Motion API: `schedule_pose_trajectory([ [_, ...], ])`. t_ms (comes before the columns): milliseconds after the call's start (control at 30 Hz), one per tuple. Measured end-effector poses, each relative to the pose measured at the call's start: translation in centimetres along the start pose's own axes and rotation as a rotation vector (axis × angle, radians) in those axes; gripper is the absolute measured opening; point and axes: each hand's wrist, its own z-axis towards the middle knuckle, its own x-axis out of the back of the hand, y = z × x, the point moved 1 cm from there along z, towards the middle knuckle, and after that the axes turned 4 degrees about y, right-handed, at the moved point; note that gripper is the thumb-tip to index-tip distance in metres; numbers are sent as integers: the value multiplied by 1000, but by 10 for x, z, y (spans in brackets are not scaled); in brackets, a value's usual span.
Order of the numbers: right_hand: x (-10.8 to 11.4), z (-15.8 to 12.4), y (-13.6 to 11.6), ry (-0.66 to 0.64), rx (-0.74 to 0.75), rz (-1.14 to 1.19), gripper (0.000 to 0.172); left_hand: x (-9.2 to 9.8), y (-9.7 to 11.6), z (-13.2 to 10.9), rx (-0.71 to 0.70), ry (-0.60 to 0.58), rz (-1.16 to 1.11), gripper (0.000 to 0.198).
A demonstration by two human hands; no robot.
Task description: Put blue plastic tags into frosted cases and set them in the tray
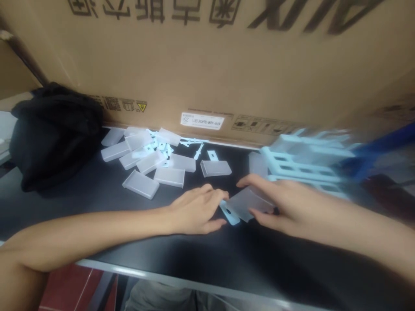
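My right hand (279,201) is closed around a translucent, frosted plastic sleeve (248,202), thumb below and fingers along its upper side. A small light-blue plastic plate (231,214) with a dark hole sits at the left end of this sleeve; whether it goes inside cannot be made out. My left hand (199,209) pinches the plate's left side between thumb and fingers. Just behind the hands lies another frosted sleeve (215,168), with a light-blue plate (212,155) beyond it.
Several frosted sleeves (141,183) and light-blue parts (162,144) are heaped at the back left. A light-blue rack (301,162), blurred, stands at right. Black cloth (55,134) lies at left. A large cardboard box (194,73) walls off the black table's (155,250) back.
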Motion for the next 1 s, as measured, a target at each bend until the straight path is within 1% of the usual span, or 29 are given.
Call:
schedule_pose_trajectory([
  [67,-3,1,-1,-50,-3,-3,37,-1,-1,1,17,3,-31,50],
  [133,-6,3,-3,-69,-8,-21,36,-1,-2,2,37,4,-60,48],
  [300,-12,8,-11,-80,-8,-67,31,0,-3,3,46,7,-68,44],
  [433,-13,11,-20,-70,10,-57,26,1,-4,2,45,16,-89,37],
  [567,-14,12,-25,-67,17,-58,25,0,-6,2,77,16,-116,40],
  [833,-20,7,-22,-92,50,-68,13,-1,-7,3,83,31,-165,36],
  [1000,-23,12,-20,-139,29,-66,10,0,-7,3,87,25,-149,35],
])
